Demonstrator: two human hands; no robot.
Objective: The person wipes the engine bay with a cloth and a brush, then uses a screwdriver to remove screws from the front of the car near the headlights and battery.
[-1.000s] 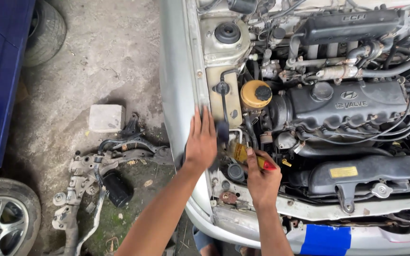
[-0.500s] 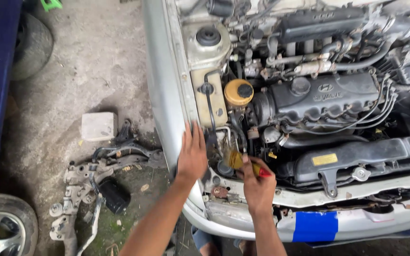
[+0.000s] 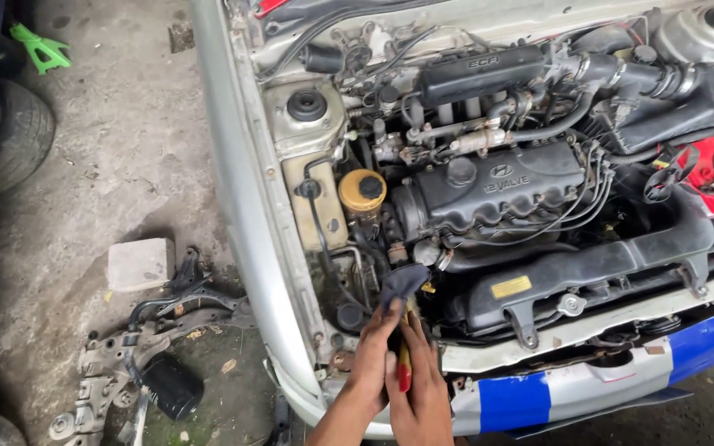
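Note:
Both my hands meet at the front left corner of an open car engine bay. My left hand (image 3: 371,357) holds a dark blue-grey rag (image 3: 405,282) against the shaft of a tool. My right hand (image 3: 421,388) grips the tool's red and yellow handle (image 3: 404,370), likely a screwdriver, pointing up into the bay. Its tip is hidden under the rag. Just above sits a yellowish fluid reservoir with a black cap (image 3: 363,192), and to the right the black engine valve cover (image 3: 502,188).
The silver fender (image 3: 245,215) runs down the left of the bay. Blue tape covers the front bumper (image 3: 605,381). On the concrete floor at left lie a grey block (image 3: 140,264), a metal subframe part (image 3: 113,363), a black oil filter (image 3: 173,386) and a tyre (image 3: 14,136).
My left hand has left the fender edge and joined my right hand, bringing the rag onto the tool. The view has shifted right across the engine bay.

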